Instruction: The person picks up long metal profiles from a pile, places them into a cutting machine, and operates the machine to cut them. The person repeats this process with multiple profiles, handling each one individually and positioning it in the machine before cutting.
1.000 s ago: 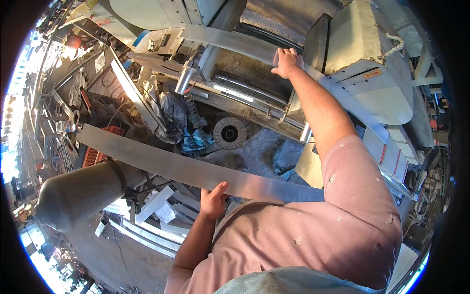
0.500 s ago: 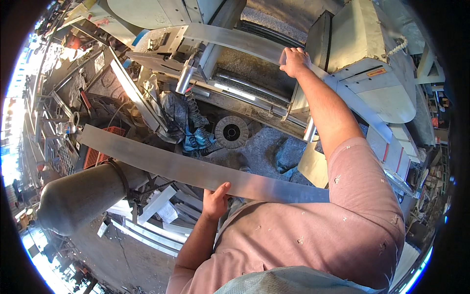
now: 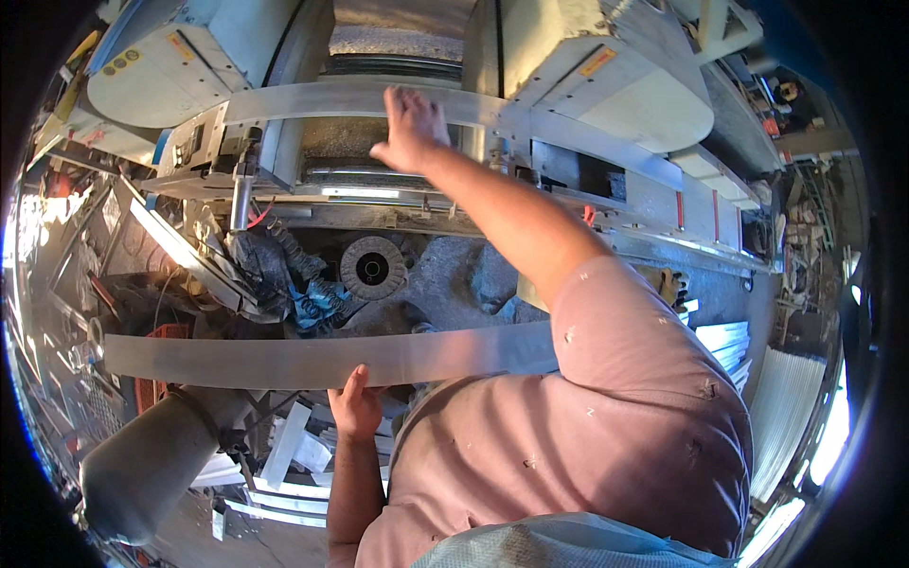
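Observation:
My left hand (image 3: 357, 409) grips the lower edge of a long flat metal strip (image 3: 284, 360) that runs level across my front, its right end hidden behind my pink sleeve. My right hand (image 3: 412, 128) reaches up with fingers spread and lies flat on a second metal strip (image 3: 312, 99) that sits across the pale grey machine (image 3: 606, 95) ahead of me. That strip passes between the machine's two housings.
A round flap sanding disc (image 3: 372, 268) and dark rags (image 3: 275, 275) lie under the machine. A grey cylinder (image 3: 147, 469) stands at lower left among white offcuts (image 3: 284, 454). Stacked pale sheets (image 3: 776, 407) are at the right.
My head has turned, so the machine now fills the top of the view. The strip in my left hand has levelled out. My right hand has shifted left along the upper strip.

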### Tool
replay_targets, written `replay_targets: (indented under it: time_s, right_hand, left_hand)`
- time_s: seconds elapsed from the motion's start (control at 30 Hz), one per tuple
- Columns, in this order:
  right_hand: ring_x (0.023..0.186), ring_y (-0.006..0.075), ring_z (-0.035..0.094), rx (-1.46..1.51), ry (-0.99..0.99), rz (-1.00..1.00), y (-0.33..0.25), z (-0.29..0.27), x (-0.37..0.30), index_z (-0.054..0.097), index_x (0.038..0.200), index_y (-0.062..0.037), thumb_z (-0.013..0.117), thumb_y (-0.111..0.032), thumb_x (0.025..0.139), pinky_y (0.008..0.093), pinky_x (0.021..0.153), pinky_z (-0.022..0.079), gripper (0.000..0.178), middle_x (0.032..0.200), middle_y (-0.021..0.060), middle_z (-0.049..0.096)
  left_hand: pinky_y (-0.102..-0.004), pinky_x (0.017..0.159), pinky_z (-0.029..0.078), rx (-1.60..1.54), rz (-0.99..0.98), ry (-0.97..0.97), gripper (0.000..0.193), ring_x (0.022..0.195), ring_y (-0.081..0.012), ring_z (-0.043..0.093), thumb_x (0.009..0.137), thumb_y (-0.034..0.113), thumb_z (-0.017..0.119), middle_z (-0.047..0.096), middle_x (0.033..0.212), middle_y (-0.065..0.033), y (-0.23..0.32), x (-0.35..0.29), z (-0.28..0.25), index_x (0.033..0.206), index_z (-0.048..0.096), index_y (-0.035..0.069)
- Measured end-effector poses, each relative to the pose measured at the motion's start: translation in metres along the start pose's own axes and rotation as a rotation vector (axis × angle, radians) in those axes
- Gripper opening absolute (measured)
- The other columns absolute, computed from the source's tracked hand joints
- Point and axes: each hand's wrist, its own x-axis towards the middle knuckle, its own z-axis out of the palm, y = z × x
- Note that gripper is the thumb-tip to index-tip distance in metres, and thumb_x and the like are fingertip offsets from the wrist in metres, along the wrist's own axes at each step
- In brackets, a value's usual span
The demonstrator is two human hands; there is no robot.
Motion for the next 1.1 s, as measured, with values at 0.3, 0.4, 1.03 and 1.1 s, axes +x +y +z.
replay_targets:
  time_s: [0.3,0.4,1.03,1.1]
  right_hand:
    - [0.127,0.0404,0.061,0.441,-0.479,-0.386,-0.029,-0.054,-0.302,0.058,0.14,0.002,0.08,-0.058,0.082,0.0502,0.109,0.047,0.086,0.14,0.0238,0.061]
    - [0.128,0.0391,0.059,0.355,-0.379,-0.386,-0.029,-0.066,-0.361,0.048,0.149,-0.0016,0.084,-0.055,0.078,0.0499,0.109,0.045,0.096,0.144,0.0205,0.057]
    - [0.12,0.0375,0.067,0.683,-0.591,-0.063,-0.03,-0.085,-0.48,0.059,0.14,0.0014,0.087,-0.053,0.075,0.0436,0.1,0.053,0.09,0.132,0.0243,0.067]
    - [0.122,0.0351,0.066,0.72,-0.688,-0.051,-0.027,-0.087,-0.481,0.058,0.142,0.0014,0.083,-0.057,0.081,0.0419,0.103,0.051,0.089,0.135,0.0245,0.066]
  left_hand:
    - [-0.0483,0.089,0.061,0.01,0.018,-0.19,0.025,0.106,-0.0285,0.071,0.1,0.016,0.063,0.07,0.115,-0.011,0.007,0.003,-0.011,0.122,0.063,0.005]
    - [-0.048,0.09,0.06,-0.013,0.014,-0.205,0.023,0.107,-0.0283,0.071,0.101,0.016,0.062,0.071,0.115,-0.0113,0.009,-0.004,-0.018,0.121,0.064,0.005]
    - [-0.045,0.101,0.056,0.118,0.024,-0.52,0.021,0.11,-0.025,0.071,0.103,0.015,0.062,0.073,0.116,-0.0089,0.024,-0.073,-0.053,0.12,0.067,0.004]
    - [-0.0412,0.097,0.058,0.167,0.035,-0.45,0.017,0.104,-0.0217,0.072,0.103,0.017,0.065,0.074,0.111,-0.0072,0.021,-0.078,-0.052,0.116,0.067,0.006]
